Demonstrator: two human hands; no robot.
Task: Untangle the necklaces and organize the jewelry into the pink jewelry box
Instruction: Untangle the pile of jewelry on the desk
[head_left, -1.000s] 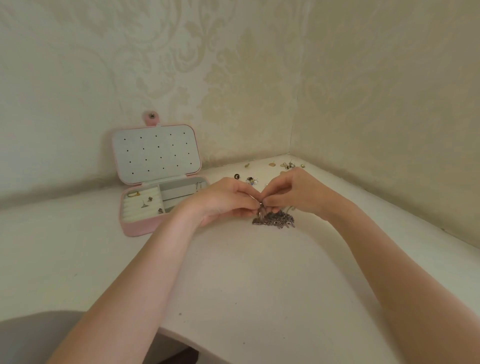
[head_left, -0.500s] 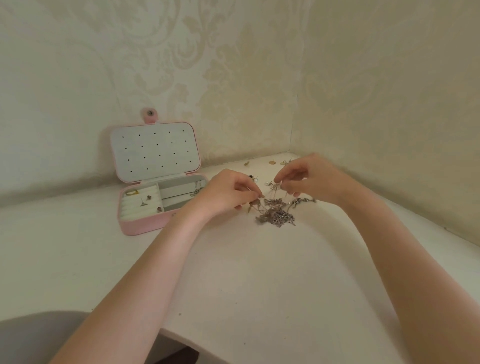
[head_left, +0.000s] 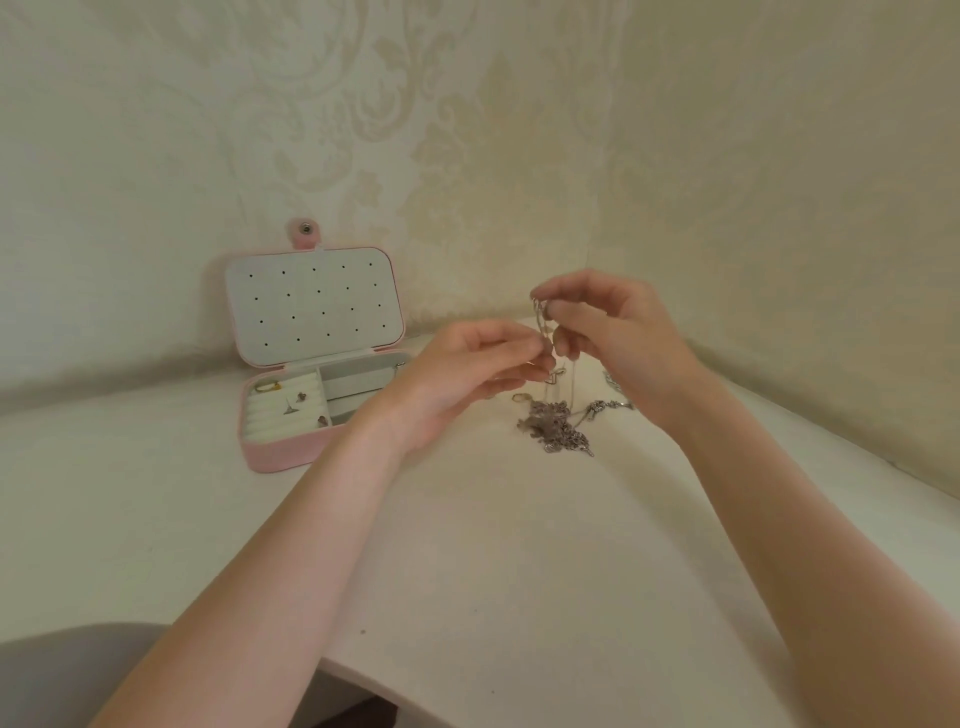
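A tangle of silver necklaces (head_left: 557, 427) lies on the white table (head_left: 493, 545), with strands rising from it. My right hand (head_left: 618, 332) pinches a silver chain (head_left: 541, 318) and holds it up above the tangle. My left hand (head_left: 467, 369) pinches the same chain just below and to the left. The pink jewelry box (head_left: 283, 452) stands open at the left, its white perforated lid (head_left: 314, 304) upright. A gold ring (head_left: 267, 386) and small earrings (head_left: 296, 404) sit in its ring rolls.
Wallpapered walls meet in a corner right behind the hands. A small gold piece (head_left: 519, 397) lies on the table beside the tangle. Another chain end (head_left: 615, 387) trails under my right wrist. The table's curved front edge runs near the bottom.
Both hands rose from the table, lifting a chain out of the tangle. The right hand went higher and strands now stretch up from the pile.
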